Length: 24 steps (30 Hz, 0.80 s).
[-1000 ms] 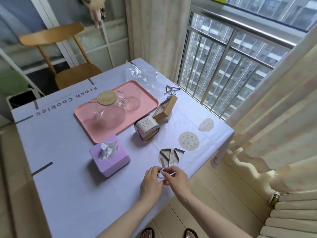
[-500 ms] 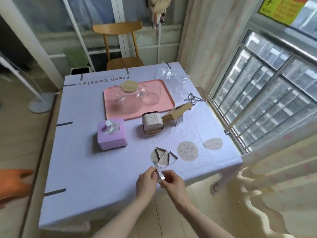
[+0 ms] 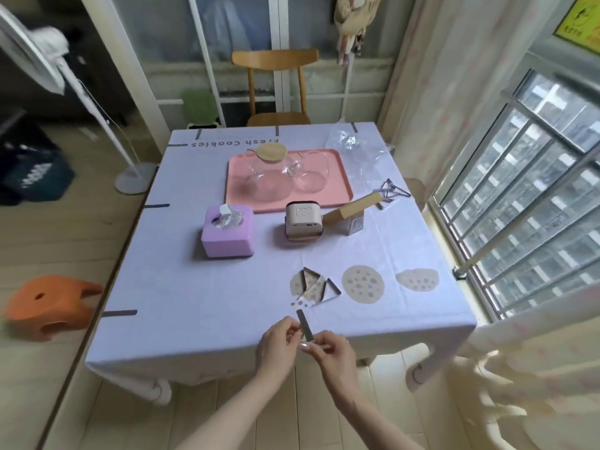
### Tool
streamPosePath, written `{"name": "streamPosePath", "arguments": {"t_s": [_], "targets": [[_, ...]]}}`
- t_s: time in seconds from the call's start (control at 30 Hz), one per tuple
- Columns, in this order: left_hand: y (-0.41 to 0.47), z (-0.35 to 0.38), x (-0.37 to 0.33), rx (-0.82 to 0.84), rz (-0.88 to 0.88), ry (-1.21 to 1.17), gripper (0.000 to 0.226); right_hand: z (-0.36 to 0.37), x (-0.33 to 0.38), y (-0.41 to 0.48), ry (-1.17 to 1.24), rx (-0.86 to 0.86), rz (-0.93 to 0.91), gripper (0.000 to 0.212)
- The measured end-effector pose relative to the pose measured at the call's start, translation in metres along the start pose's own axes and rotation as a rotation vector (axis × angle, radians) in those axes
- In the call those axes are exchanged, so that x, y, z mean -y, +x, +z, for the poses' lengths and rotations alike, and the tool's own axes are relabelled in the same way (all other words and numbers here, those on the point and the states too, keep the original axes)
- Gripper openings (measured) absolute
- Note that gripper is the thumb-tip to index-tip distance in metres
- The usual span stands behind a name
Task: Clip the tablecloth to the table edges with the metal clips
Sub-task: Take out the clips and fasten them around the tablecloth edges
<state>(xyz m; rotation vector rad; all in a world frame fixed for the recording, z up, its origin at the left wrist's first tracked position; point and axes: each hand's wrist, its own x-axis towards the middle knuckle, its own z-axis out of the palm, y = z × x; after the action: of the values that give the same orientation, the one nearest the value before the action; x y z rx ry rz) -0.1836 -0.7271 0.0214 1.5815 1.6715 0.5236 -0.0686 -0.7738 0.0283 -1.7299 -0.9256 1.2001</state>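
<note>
At lower centre, left hand (image 3: pixel 278 342) and right hand (image 3: pixel 331 351) fingers together pinch one metal clip (image 3: pixel 305 325) (narrow, tilted) over the tablecloth (image 3: pixel 201 306) at the counter's near edge.

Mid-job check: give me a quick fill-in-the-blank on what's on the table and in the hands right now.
1. The left hand and right hand together pinch one metal ____.
2. The tissue box is ____.
3. The glass jug stands on the ____ tray.
4. ____ spare clips lie by the printed cookies.
Missing: clip, purple, pink, two.
</note>
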Motion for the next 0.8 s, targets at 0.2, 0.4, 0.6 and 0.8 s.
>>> {"name": "streamPosePath", "arguments": {"t_s": [0.2, 0.4, 0.6, 0.8], "targets": [[0.017, 0.007, 0.053, -0.193, 0.441, 0.270, 0.029, 0.013, -0.022, 0.008, 0.063, -0.042, -0.096, 0.021], [0.041, 0.015, 0.079, -0.204, 0.683, 0.492, 0.042, 0.033, -0.047, 0.020, 0.096, -0.164, -0.342, 0.021], [0.048, 0.020, 0.095, -0.311, 0.865, 0.543, 0.047, 0.050, -0.064, 0.046, -0.020, -0.241, -0.782, 0.011], [0.057, 0.019, 0.098, -0.375, 0.993, 0.607, 0.057, 0.062, -0.072, 0.070, -0.059, -0.349, -0.986, 0.021]]}}
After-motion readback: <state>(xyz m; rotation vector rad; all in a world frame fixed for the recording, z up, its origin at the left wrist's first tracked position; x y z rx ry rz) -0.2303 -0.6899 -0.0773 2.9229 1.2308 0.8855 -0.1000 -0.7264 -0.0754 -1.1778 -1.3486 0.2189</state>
